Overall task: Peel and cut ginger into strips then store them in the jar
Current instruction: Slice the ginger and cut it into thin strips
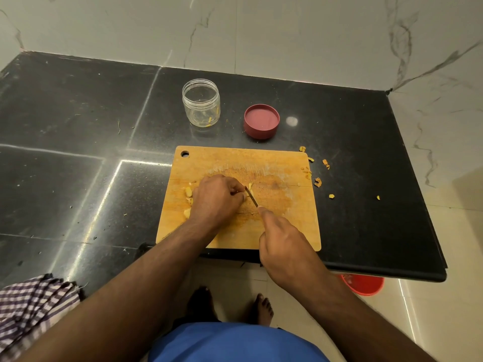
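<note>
A wooden cutting board [282, 226] lies on the black counter near its front edge. My left hand [217, 199] sits on the board with its fingers curled over a piece of ginger [250, 186], most of it hidden under the hand. My right hand [282, 244] grips a knife [251, 196], forefinger along its back, the blade set against the ginger beside my left fingertips. Pale ginger chunks [188, 192] lie at my left hand's outer side. A clear jar [200, 101] stands open behind the board with a few yellow bits inside. Its red lid [261, 120] rests upturned to the right.
Ginger peel scraps [317, 182] are scattered on the counter [78, 121] right of the board. A checked cloth [34, 309] hangs at the counter's lower left. A red bucket [364, 283] stands on the floor under the counter's right end. Marble walls close off the back.
</note>
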{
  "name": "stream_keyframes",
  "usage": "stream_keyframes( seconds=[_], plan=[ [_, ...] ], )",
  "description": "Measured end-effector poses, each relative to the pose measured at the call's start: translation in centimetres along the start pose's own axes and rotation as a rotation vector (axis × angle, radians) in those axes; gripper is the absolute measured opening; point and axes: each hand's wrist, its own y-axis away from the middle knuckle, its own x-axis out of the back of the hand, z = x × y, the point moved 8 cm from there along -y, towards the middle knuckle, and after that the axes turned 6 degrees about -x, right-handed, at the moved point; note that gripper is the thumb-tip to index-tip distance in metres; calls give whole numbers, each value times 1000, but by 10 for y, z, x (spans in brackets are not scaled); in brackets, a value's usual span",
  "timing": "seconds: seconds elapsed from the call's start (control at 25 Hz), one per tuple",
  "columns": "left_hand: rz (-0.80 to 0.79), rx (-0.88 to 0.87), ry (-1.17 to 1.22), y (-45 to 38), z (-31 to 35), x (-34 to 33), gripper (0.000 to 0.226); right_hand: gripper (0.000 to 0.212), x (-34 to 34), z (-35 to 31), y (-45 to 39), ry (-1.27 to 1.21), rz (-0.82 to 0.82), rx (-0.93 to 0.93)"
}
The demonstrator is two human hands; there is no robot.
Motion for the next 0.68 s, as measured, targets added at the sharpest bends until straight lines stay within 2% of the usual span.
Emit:
stream_keyframes(
  seconds=[0.16,0.44,0.68],
  plan=[
    [12,19,-19,0,-1,0,15,51,-2,4,9,22,-17,-28],
    [23,37,19,2,-6,-1,15,51,13,5,19,-36,79,22],
    [16,40,25,1,-7,-3,11,50,0,-2,-1,-4,5,7]
  ],
)
